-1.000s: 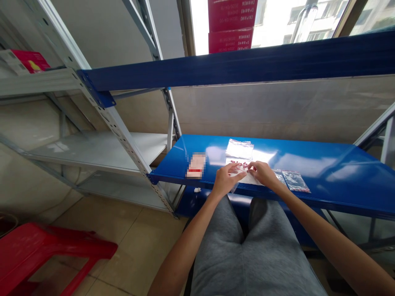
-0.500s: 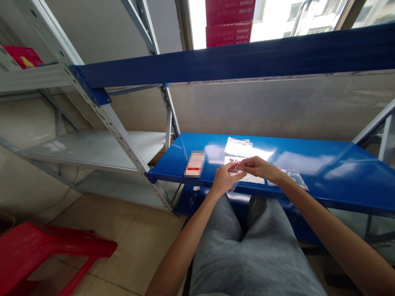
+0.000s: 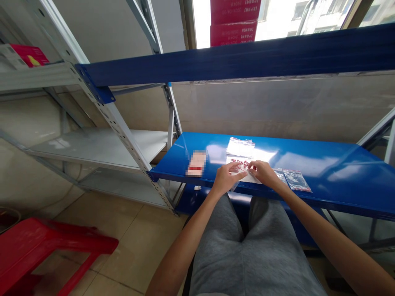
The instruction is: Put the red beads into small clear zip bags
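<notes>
My left hand holds a small clear plastic bag between thumb and fingers, over the front edge of the blue shelf. A thin red line shows at the bag's mouth. To its right, my right hand has its fingertips pinched together just above a white sheet; whatever they hold is too small to make out. Several small red pieces lie scattered on the sheet, just beyond my fingers. Behind the sheet rests a stack of clear bags. Flat clear bags with red edges lie right of my right hand.
A blurred-out flat item with a red band lies on the blue shelf at left. Above runs a dark blue beam. Grey shelves stand left, and a red stool is on the floor.
My right hand has moved right, away from my left hand, down to the red pieces on the sheet. My left hand stays in place with the bag. The view has shifted slightly.
</notes>
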A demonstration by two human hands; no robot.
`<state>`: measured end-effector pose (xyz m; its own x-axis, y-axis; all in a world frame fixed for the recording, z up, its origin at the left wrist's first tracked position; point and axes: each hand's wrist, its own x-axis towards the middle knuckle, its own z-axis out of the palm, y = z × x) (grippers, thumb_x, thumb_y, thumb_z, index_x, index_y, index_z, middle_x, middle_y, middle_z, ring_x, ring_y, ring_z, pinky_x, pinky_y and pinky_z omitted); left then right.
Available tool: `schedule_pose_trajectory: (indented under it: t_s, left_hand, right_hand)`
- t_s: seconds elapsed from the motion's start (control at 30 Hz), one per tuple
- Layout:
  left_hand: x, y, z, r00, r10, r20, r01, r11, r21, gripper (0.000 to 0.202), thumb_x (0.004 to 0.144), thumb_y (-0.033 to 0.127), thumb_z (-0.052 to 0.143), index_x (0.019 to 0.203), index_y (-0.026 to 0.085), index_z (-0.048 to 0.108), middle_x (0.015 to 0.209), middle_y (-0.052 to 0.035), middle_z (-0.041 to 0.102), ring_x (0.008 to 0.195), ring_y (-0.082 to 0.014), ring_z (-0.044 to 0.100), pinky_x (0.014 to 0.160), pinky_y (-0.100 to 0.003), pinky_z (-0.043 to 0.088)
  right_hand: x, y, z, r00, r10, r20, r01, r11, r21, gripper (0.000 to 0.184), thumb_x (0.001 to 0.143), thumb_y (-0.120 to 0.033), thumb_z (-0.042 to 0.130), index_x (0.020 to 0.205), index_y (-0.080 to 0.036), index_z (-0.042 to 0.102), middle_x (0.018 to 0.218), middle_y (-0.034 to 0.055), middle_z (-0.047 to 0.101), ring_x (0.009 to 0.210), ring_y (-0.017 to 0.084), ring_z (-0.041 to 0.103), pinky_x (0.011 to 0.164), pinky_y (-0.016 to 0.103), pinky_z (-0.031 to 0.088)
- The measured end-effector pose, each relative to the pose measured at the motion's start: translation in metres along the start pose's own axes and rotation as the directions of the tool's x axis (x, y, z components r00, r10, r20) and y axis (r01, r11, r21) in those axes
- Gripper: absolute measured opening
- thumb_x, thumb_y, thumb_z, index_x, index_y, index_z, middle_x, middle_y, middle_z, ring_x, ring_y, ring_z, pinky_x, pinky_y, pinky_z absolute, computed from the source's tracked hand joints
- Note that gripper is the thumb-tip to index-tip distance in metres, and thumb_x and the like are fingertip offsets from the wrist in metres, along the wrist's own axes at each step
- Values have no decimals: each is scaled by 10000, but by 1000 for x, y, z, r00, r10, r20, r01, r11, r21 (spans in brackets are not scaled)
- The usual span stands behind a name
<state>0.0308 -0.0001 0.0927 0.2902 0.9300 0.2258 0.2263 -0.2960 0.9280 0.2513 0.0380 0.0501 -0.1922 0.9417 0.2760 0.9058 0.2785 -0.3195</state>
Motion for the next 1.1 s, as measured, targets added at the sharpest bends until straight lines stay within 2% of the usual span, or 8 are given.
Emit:
schedule_pose_trajectory:
  t_s: [0.1,0.17,0.27,0.37,0.53,0.7,0.9,1.1]
  left_hand:
    - [0,-3,0,1000,15,-4,-15,1000,6,509,783,381,829,1235,177,714,1168,-122,762,1067,-260,726,894,-361,587]
    - [1,-5,0,1000,26,-4,-26,1000,11,518,777,399,832,1232,179,717,1164,-121,763,1066,-263,726,896,-365,584]
    - [1,-8,1,999,38,-1,-38,999,23,530,767,429,836,1224,184,726,1156,-115,766,1060,-264,726,904,-371,575]
    - [1,-8,2,999,34,13,-34,999,11,545,769,431,834,1239,181,720,1168,-119,762,1064,-266,721,910,-376,567]
    - [-1,-3,2,998,49,45,-49,999,-12,535,777,385,834,1256,179,711,1165,-120,763,1067,-266,721,889,-359,572]
    - [-1,0,1,998,50,28,-50,999,5,557,771,421,839,1256,180,712,1183,-124,756,1060,-262,722,918,-372,571]
    - [-4,6,3,997,61,38,-62,998,13,558,742,349,864,1253,182,714,1223,-127,740,1079,-262,716,916,-361,580]
    - [-6,12,3,986,116,119,-121,992,34,652,694,283,889,1306,197,682,1266,-125,718,1055,-263,715,896,-376,599]
  right_hand:
    - [0,-3,-2,1000,-1,0,1,1000,-19,201,898,-196,561,924,-154,756,938,122,737,862,226,643,777,306,429]
    - [-1,-6,-9,1000,15,-6,-14,999,46,202,898,-233,570,912,-151,754,882,112,733,802,216,629,742,310,425]
    - [-3,-14,-28,1000,18,-1,-17,958,285,302,920,-415,580,927,-163,747,779,75,712,688,194,585,651,308,413]
    - [-5,-31,-48,995,-81,54,42,857,513,436,890,-591,598,928,-185,753,780,68,713,694,196,573,632,312,433]
    - [-8,-52,-64,981,-149,122,47,802,595,504,836,-683,638,892,-200,774,765,72,696,710,199,557,633,314,440]
    - [-23,-59,-67,976,-119,180,-12,802,597,523,921,-657,520,796,-183,701,682,18,583,624,143,473,557,273,378]
    - [-44,-71,-72,958,-56,283,-144,756,638,447,889,-611,581,839,-186,712,741,38,663,642,159,575,545,265,393]
    - [-52,-62,-72,963,4,270,-183,747,640,370,867,-546,627,804,-189,702,709,42,704,533,134,525,504,267,393]
